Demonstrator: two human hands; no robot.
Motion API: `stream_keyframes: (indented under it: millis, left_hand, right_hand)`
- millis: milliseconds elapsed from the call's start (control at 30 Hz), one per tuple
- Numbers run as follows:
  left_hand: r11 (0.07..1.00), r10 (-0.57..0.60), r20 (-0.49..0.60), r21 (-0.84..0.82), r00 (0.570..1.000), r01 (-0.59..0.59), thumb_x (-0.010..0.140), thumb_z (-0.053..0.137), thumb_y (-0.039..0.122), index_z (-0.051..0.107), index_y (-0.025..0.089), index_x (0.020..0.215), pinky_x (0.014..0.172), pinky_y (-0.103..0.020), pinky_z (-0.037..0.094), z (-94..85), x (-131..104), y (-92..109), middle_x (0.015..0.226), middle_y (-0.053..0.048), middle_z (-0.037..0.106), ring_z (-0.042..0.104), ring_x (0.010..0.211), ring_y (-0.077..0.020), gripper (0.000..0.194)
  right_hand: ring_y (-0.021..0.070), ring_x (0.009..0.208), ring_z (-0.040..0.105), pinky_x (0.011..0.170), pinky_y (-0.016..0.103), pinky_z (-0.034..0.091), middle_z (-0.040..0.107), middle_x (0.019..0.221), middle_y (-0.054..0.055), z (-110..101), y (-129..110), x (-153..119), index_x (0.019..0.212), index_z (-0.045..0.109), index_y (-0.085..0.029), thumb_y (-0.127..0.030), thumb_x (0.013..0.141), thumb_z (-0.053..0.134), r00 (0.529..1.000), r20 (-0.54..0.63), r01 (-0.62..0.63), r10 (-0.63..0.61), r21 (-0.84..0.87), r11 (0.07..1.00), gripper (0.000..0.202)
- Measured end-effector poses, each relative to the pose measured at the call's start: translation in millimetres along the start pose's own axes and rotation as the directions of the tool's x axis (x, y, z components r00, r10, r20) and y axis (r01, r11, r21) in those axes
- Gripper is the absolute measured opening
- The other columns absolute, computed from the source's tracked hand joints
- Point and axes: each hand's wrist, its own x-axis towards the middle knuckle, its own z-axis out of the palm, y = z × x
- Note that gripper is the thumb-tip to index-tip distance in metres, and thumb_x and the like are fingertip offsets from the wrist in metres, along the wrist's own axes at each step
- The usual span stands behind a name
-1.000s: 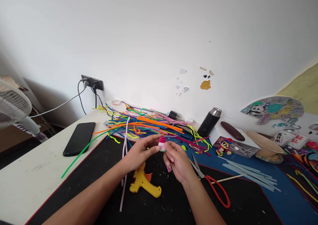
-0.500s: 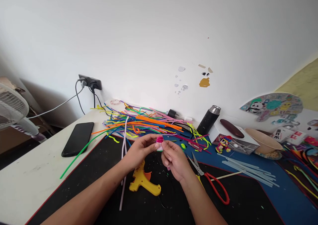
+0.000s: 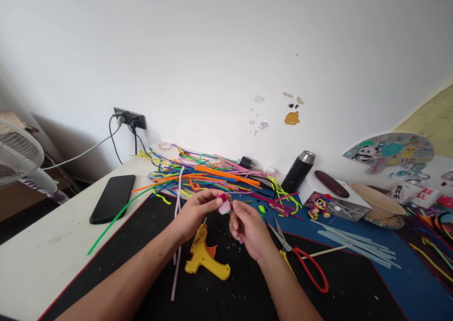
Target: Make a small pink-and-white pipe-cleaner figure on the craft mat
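Observation:
A small pink and white fuzzy piece [image 3: 224, 207] is pinched between the thumb and fingers of my left hand [image 3: 200, 213]. My right hand [image 3: 249, 226] is just to its right, thumb and fingers pressed together, with a bit of pink showing below its curled fingers. Under my hands a yellow glue gun [image 3: 205, 257] lies on the black mat [image 3: 152, 274]. Long pale lilac stems [image 3: 176, 274] lie beside it, partly behind my left forearm. Red-handled scissors [image 3: 307, 264] rest half open right of my right hand.
Colourful pipe cleaners [image 3: 212, 172] are heaped by the wall. A phone [image 3: 112, 199] lies left. A black flask [image 3: 297, 172], a white box [image 3: 307, 191], a small figure [image 3: 319, 206], translucent sticks [image 3: 357, 243] and a bowl [image 3: 377, 200] are on the right.
The pink and white piece has tilted and moved slightly left and down with my left hand. My right fingers have come a little away from it.

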Motion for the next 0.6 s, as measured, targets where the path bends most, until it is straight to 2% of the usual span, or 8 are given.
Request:
stream_keyframes:
  millis: [100,233,367,600]
  left_hand:
    - [0.999,0.014,-0.025,-0.047,1.0,-0.015,0.073,0.091,0.047,0.076,0.017,0.093,0.08,-0.033,0.05,-0.9,0.7,1.7,0.088,-0.006,0.076,0.066,0.082,-0.0204,0.039]
    - [0.994,0.013,0.011,-0.107,1.0,-0.012,0.072,0.094,0.041,0.077,0.017,0.095,0.082,-0.03,0.049,-0.4,0.4,0.4,0.09,-0.005,0.077,0.067,0.083,-0.0181,0.037]
    - [0.99,0.006,0.049,-0.14,0.999,0.001,0.075,0.093,0.038,0.077,0.017,0.093,0.084,-0.029,0.05,0.2,0.1,-1.1,0.089,-0.004,0.078,0.067,0.082,-0.0162,0.032]
    - [0.977,-0.028,0.096,-0.209,0.995,0.048,0.072,0.094,0.043,0.081,0.02,0.109,0.088,-0.036,0.053,-0.4,-0.3,3.4,0.1,-0.009,0.08,0.071,0.087,-0.0216,0.045]
  right_hand:
    - [0.0084,0.041,0.045,0.04,0.021,0.027,0.05,0.053,-0.007,0.8,1.6,-0.6,0.069,0.054,-0.02,-0.067,0.086,0.076,1.0,0.002,0.0,0.0,-0.033,0.999,0.054]
    - [0.0091,0.042,0.047,0.041,0.021,0.028,0.051,0.053,-0.007,1.5,6.4,-0.6,0.072,0.056,-0.02,-0.066,0.086,0.076,1.0,0.017,-0.011,0.012,-0.046,0.999,0.052]
    - [0.0087,0.041,0.044,0.041,0.022,0.027,0.045,0.05,-0.009,0.2,6.4,-0.3,0.07,0.055,-0.02,-0.062,0.086,0.079,0.999,0.05,-0.016,0.016,0.007,1.0,0.05]
    - [0.008,0.039,0.039,0.04,0.022,0.025,0.039,0.045,-0.01,-1.2,-0.5,-1.6,0.08,0.071,-0.015,-0.061,0.084,0.081,0.991,0.119,-0.075,0.061,0.119,0.99,0.048]
